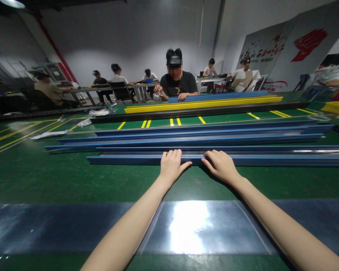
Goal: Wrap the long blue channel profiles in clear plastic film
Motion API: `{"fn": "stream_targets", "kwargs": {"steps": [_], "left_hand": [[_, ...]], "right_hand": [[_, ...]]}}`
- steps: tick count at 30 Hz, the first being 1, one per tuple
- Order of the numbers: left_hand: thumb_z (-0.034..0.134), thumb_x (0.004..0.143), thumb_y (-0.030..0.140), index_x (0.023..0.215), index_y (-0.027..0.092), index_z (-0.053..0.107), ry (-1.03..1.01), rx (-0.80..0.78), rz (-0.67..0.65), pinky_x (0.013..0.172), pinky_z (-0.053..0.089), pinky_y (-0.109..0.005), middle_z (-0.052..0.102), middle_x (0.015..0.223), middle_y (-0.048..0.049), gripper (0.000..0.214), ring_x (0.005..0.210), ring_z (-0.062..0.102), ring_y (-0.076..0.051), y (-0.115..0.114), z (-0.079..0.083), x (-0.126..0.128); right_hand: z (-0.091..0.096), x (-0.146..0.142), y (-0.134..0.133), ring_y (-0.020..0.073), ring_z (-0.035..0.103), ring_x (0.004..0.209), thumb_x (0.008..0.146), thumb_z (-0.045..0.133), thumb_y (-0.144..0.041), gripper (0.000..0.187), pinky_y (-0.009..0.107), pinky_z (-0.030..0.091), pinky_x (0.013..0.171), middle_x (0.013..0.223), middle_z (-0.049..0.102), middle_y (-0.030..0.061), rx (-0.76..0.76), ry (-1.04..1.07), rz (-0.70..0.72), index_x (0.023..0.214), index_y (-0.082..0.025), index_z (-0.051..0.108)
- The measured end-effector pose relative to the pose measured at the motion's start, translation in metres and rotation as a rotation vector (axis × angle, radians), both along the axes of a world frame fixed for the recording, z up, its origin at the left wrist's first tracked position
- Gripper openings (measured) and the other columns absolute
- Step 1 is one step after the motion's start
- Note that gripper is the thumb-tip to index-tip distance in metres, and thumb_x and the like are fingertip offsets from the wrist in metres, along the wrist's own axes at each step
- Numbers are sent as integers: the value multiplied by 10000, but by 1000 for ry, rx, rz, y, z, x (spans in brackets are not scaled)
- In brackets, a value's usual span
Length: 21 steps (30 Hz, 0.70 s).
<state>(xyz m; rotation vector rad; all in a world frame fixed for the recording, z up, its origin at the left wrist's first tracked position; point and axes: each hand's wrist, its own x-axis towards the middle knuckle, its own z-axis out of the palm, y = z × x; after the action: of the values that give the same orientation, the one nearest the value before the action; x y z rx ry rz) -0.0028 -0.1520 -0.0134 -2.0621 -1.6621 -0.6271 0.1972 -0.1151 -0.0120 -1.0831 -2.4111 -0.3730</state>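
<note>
A long blue channel strip [124,160] lies crosswise in front of me on the green table. My left hand [171,165] is closed over its near edge, fingers bent over the top and the thumb pointing right along the front wall. A short gap to the right, my right hand [220,165] grips the same edge, its thumb turned towards the left one. The fingertips of both hands are hidden inside the channel. Just beyond, further blue channel strips [186,141] lie roughly parallel to it.
A shiny clear sheet [223,226] lies beneath my forearms on the green table [45,180]. Farther back are a black strip [197,111] and a yellow strip [209,104]. Opposite sits a person [183,83] handling small items; several people work behind. Plastic bags [98,112] lie far left.
</note>
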Motion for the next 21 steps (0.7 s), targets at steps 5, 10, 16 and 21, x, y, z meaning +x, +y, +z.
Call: {"fn": "stream_targets", "kwargs": {"steps": [5, 10, 16, 21], "left_hand": [[495, 752, 560, 804, 176, 541, 0, -4, -19, 674, 296, -320, 596, 793, -53, 390, 767, 508, -201, 1, -1, -1], [487, 764, 549, 791, 175, 566, 2, -3, -40, 688, 292, -327, 605, 816, -59, 383, 794, 509, -207, 1, -3, -2], [465, 780, 546, 788, 176, 574, 15, -1, -34, 690, 296, -329, 612, 813, -57, 386, 790, 510, -204, 1, -3, -2], [465, 779, 549, 779, 179, 577, 15, -8, -35, 682, 299, -332, 612, 801, -60, 386, 783, 510, -208, 1, -3, -2]], "right_hand": [[1, 0, -1, 158, 488, 694, 886, 330, -365, 291, 270, 270, 642, 735, 589, 42, 35, -30, 4, 807, -170, 532], [2, -1, -1, 157, 474, 684, 888, 324, -355, 296, 273, 257, 637, 712, 583, 37, 48, -51, 10, 784, -170, 530], [3, -1, -2, 162, 475, 687, 889, 317, -351, 300, 276, 250, 629, 710, 585, 42, 39, -58, 14, 781, -170, 530], [3, -1, -2, 165, 476, 693, 893, 303, -352, 306, 280, 252, 635, 723, 590, 46, 20, -70, 10, 790, -174, 529]]}}
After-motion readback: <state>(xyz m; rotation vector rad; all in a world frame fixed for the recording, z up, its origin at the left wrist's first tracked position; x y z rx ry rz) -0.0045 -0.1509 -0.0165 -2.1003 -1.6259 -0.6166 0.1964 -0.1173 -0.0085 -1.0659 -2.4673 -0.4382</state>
